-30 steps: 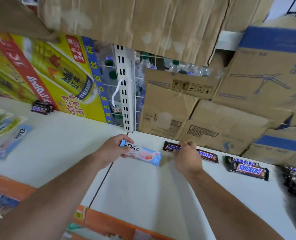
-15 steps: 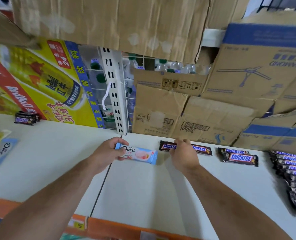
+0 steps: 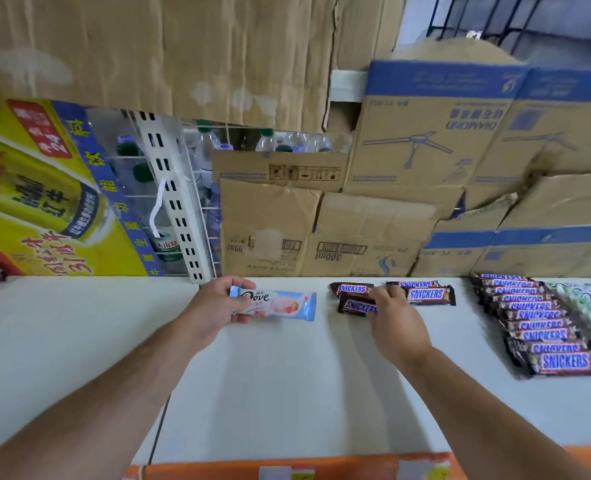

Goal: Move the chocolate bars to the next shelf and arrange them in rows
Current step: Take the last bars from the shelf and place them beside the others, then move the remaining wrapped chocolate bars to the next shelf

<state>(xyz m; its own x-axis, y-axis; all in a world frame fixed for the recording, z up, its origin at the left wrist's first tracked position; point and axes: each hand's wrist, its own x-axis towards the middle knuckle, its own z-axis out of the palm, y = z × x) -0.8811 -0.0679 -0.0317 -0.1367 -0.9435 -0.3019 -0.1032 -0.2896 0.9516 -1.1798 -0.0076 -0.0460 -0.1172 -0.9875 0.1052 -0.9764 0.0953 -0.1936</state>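
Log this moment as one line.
left hand: holds Dove bar | right hand: grips Snickers bar | shelf: Snickers row at right

Bright, even indoor light falls from overhead. The white shelf (image 3: 287, 403) carries only pale, soft-edged shadows near its middle, and the Snickers row (image 3: 543, 332) at right has a mild sheen with no harsh glare. Wide-angle distortion bows the shelf's far edge and stretches the corners. The middle is fairly sharp, while the cardboard (image 3: 79, 46) at far left and the yellow poster (image 3: 27, 202) are smeared and soft.
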